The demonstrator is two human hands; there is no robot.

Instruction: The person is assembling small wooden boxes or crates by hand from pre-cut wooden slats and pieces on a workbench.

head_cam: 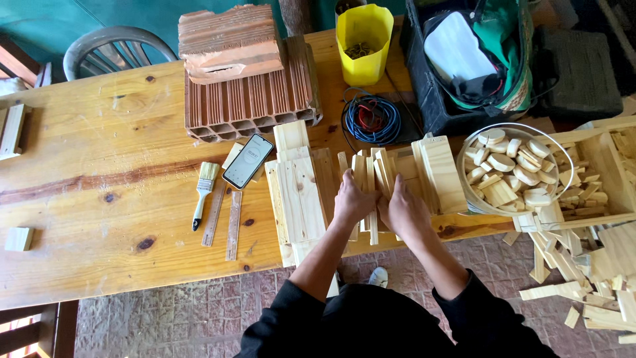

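Head view, left hand (352, 201), right hand (405, 211), upright wood strips (371, 174) pressed between them

Black sleeves are seen pushed up past the elbows, forearms left bare. The left hand (351, 202) and right hand (405, 211) are worn bare, no gloves, rings or watch made out. A dark garment is glimpsed below.
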